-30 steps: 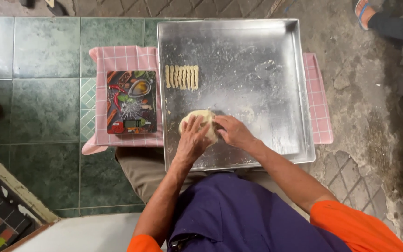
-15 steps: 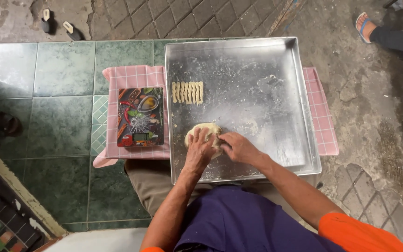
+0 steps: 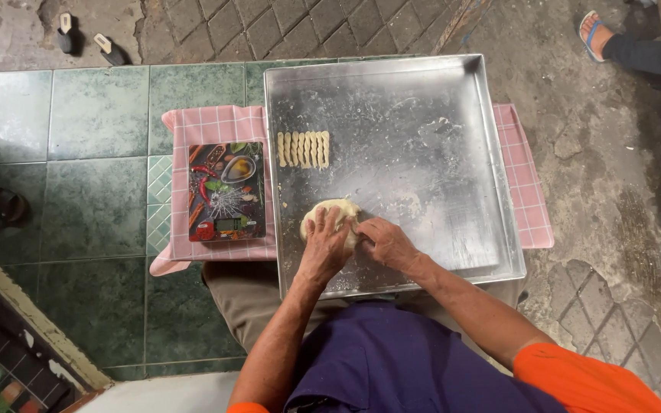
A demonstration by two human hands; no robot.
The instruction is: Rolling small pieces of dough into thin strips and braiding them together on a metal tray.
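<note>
A pale lump of dough (image 3: 335, 209) lies near the front left of a large square metal tray (image 3: 437, 99). My left hand (image 3: 324, 246) presses down on top of the dough with fingers spread over it. My right hand (image 3: 386, 243) grips the dough's right side, fingers curled against it. Farther back on the tray, a row of several small ridged dough pieces (image 3: 304, 149) lies side by side.
A flat kitchen scale (image 3: 226, 192) with a colourful picture top sits left of the tray on a pink checked cloth (image 3: 212, 126). Green floor tiles spread to the left. Another person's sandalled foot (image 3: 597, 32) shows at the top right, and sandals (image 3: 86, 38) lie at top left.
Both hands stay on the dough, kneading it in place. The view has shifted slightly, so tray and scale appear lower and more to the right.
</note>
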